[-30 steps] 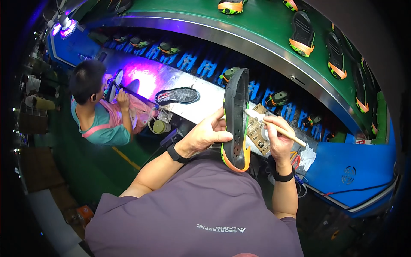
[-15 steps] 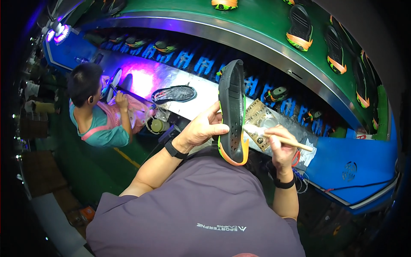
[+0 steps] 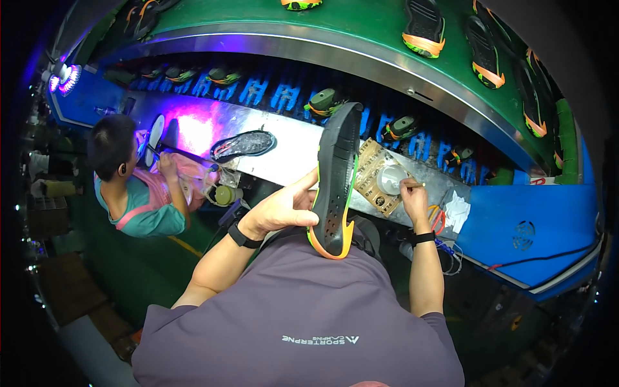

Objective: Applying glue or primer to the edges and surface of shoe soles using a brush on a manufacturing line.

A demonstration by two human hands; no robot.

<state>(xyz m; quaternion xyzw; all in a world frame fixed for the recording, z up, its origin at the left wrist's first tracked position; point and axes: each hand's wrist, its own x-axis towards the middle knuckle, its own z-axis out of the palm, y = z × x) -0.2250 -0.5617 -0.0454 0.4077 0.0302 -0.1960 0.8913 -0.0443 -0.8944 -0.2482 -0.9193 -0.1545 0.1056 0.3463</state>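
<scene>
My left hand (image 3: 284, 209) grips a black shoe sole (image 3: 336, 161) with orange and green edges, held upright in front of my chest with its hollow inner side showing. The thumb presses on the sole's left edge. Over the bench, my right hand (image 3: 414, 198) is closed on a brush (image 3: 416, 185) with a thin wooden handle. The brush's head reaches into a white cup (image 3: 389, 180), so its bristles are hidden. Under the cup lies a piece of printed brown cardboard (image 3: 370, 169).
A co-worker (image 3: 132, 174) sits at the left, holding a sole. Another sole (image 3: 243, 146) lies on the metal bench (image 3: 293, 171). Beyond it runs a rack with blue prongs (image 3: 284, 98); above, several soles ride a green belt (image 3: 361, 19). A white cloth (image 3: 457, 211) lies at right.
My right hand has moved the brush away from the sole, to the right, and into the cup. The view has shifted a little; the left hand still holds the sole.
</scene>
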